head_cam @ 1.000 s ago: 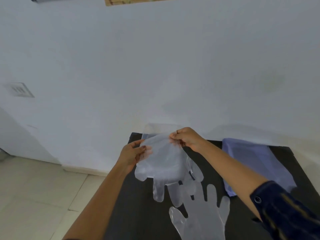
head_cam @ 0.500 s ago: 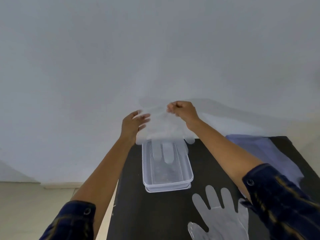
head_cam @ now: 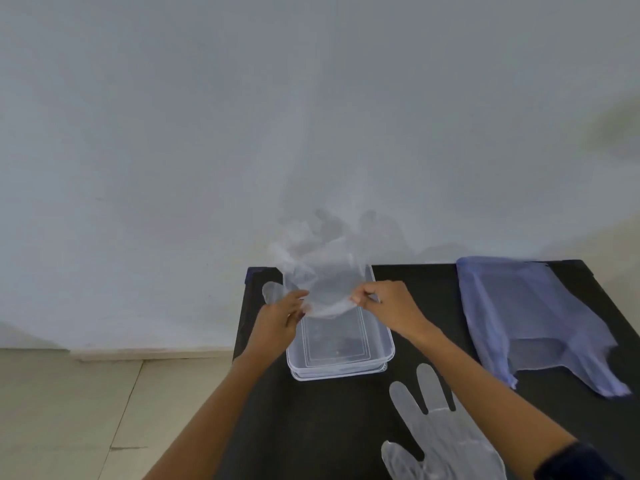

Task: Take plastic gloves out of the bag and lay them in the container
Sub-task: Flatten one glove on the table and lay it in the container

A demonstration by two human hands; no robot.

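Holding the clear glove [head_cam: 320, 282] by its cuff edge, the left hand [head_cam: 277, 320] and right hand [head_cam: 388, 306] are each pinched shut on a corner of it. Half a second ago they were up by the wall with the glove dangling into the far end of the container [head_cam: 341, 344]; now both hands have dropped to rim level and pulled toward the near side. The glove's fingers end up billowing over the far rim, one poking out on the left. So I'd say the laying-in is underway but not done, since most of the film sits above the tub, not flat in it. A second glove [head_cam: 440, 434] waits on the black table [head_cam: 311, 427] near-right, and the bluish bag [head_cam: 530, 317] lies flat far-right.
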